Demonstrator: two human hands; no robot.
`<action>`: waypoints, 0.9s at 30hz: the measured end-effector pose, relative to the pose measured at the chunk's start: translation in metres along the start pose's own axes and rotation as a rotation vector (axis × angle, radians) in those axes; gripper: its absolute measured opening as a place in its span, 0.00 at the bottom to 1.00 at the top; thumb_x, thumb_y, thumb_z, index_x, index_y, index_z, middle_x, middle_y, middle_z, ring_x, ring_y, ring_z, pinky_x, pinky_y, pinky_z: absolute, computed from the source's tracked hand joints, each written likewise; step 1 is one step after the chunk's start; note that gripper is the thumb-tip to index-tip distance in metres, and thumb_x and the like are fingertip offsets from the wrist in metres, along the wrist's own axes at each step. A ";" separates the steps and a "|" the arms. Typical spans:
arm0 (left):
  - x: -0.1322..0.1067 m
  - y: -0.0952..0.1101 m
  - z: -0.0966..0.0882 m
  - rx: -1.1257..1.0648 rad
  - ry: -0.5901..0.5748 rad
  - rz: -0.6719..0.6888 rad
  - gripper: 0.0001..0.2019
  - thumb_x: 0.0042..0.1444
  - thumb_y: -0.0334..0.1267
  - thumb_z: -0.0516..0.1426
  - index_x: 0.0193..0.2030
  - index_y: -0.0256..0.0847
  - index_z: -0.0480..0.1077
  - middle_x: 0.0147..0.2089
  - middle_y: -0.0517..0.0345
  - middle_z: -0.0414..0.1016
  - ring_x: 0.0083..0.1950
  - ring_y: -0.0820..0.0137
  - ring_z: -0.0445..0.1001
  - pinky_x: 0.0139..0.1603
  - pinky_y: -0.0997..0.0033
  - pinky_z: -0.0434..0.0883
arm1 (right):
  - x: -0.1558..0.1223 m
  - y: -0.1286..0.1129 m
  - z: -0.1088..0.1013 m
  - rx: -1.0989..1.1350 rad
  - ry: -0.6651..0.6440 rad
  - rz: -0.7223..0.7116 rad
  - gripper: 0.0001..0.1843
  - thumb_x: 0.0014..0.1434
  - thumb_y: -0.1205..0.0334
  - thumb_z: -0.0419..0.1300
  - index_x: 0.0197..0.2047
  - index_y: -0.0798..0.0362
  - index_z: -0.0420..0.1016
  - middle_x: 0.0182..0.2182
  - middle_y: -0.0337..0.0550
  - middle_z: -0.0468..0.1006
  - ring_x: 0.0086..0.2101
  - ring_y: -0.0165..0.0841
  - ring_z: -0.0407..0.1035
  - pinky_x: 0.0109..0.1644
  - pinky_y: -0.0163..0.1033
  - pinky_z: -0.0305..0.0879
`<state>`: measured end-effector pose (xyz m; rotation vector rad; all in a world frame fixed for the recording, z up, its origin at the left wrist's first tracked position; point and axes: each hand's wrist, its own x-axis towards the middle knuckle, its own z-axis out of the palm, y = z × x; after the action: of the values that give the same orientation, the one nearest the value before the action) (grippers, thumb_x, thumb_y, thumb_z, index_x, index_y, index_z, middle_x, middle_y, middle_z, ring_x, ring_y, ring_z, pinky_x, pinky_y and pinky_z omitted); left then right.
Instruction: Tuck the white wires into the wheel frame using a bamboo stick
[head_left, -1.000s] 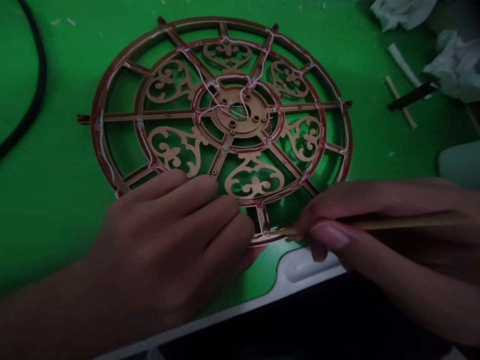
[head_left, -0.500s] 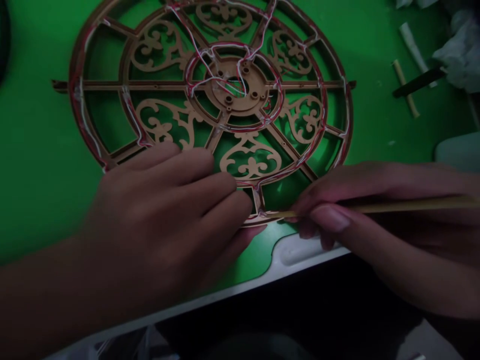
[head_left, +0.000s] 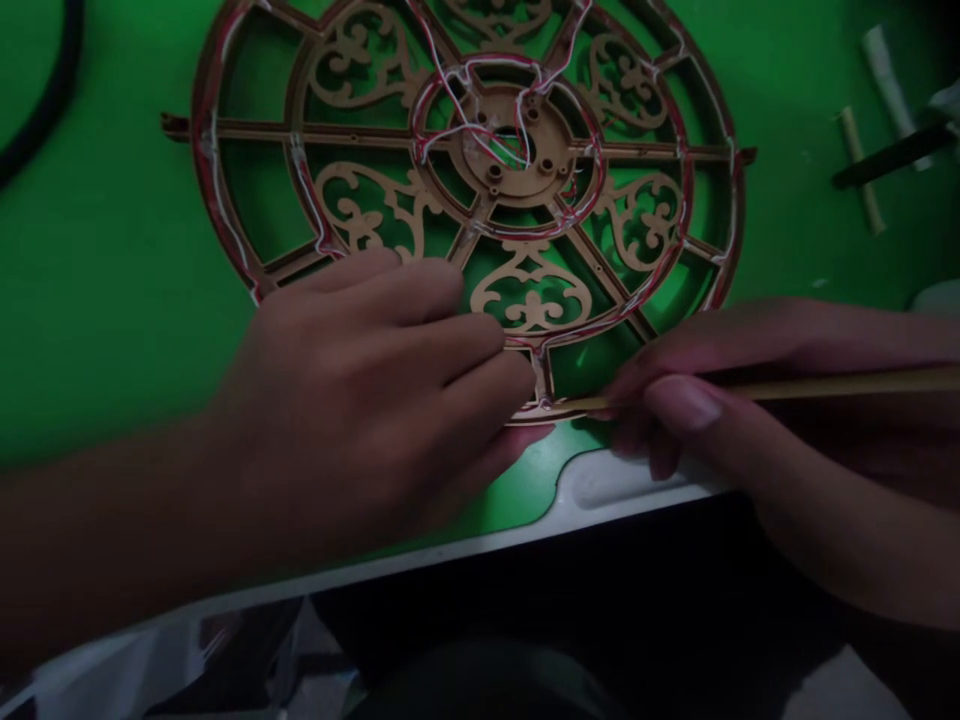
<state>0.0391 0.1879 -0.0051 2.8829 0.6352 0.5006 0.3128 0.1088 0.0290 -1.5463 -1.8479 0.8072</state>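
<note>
The right hand point(head_left: 772, 450) pinches a thin stick point(head_left: 847, 384) lying sideways, pointing left at the brown wheel point(head_left: 517, 187). The left hand point(head_left: 382, 380), curled, seems to grip the wheel's edge point(head_left: 559, 413).

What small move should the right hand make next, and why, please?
Perhaps the right hand should press the thin stick gently at the joint, without sliding far. Its tip is where the short spoke meets the brown frame's near rim; wires run close by, and the left hand grips the rim alongside, which may steady it.
</note>
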 end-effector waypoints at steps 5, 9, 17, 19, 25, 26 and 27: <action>0.004 -0.004 0.001 0.030 0.000 0.025 0.16 0.85 0.48 0.55 0.47 0.46 0.80 0.33 0.64 0.73 0.50 0.62 0.83 0.54 0.57 0.79 | 0.000 -0.001 -0.001 0.010 0.009 0.009 0.13 0.85 0.45 0.66 0.50 0.36 0.91 0.35 0.34 0.92 0.27 0.35 0.85 0.28 0.43 0.81; -0.003 0.001 0.009 -0.063 0.030 -0.070 0.19 0.83 0.51 0.54 0.44 0.46 0.80 0.41 0.62 0.80 0.52 0.65 0.83 0.58 0.57 0.81 | 0.004 -0.004 0.001 0.039 0.009 -0.002 0.11 0.84 0.48 0.68 0.48 0.37 0.90 0.37 0.34 0.92 0.30 0.35 0.85 0.30 0.42 0.82; -0.029 0.021 0.013 -0.221 0.082 -0.193 0.20 0.81 0.56 0.53 0.47 0.47 0.80 0.41 0.59 0.79 0.57 0.61 0.82 0.58 0.56 0.81 | 0.009 -0.004 0.001 0.078 0.000 -0.048 0.11 0.83 0.55 0.71 0.44 0.42 0.89 0.32 0.32 0.89 0.26 0.30 0.80 0.29 0.36 0.78; -0.022 0.017 0.011 -0.185 0.087 -0.153 0.17 0.81 0.53 0.54 0.46 0.47 0.78 0.40 0.61 0.78 0.53 0.63 0.80 0.56 0.58 0.78 | 0.010 -0.004 0.001 0.077 -0.011 -0.060 0.11 0.83 0.56 0.70 0.45 0.42 0.89 0.31 0.31 0.88 0.25 0.29 0.79 0.29 0.34 0.77; 0.001 -0.002 0.007 -0.020 0.090 0.038 0.11 0.82 0.39 0.57 0.42 0.48 0.67 0.36 0.67 0.72 0.35 0.69 0.60 0.42 0.57 0.57 | 0.009 -0.002 0.004 -0.038 0.017 -0.119 0.09 0.83 0.56 0.71 0.46 0.41 0.90 0.37 0.33 0.91 0.28 0.29 0.81 0.33 0.32 0.81; 0.002 -0.003 0.007 -0.011 0.102 0.046 0.11 0.81 0.36 0.57 0.42 0.48 0.66 0.36 0.67 0.71 0.34 0.68 0.59 0.42 0.56 0.55 | 0.008 -0.002 0.005 -0.053 0.024 -0.121 0.09 0.82 0.55 0.71 0.46 0.41 0.90 0.37 0.34 0.91 0.28 0.30 0.80 0.33 0.32 0.81; 0.003 -0.004 0.008 -0.009 0.117 0.047 0.11 0.81 0.34 0.56 0.42 0.48 0.65 0.35 0.67 0.71 0.34 0.67 0.59 0.42 0.55 0.55 | 0.007 -0.002 0.005 -0.060 0.030 -0.119 0.09 0.82 0.53 0.71 0.46 0.42 0.90 0.36 0.35 0.90 0.27 0.30 0.79 0.33 0.34 0.82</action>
<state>0.0427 0.1925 -0.0124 2.8821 0.5813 0.6812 0.3067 0.1155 0.0278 -1.4612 -1.9376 0.6764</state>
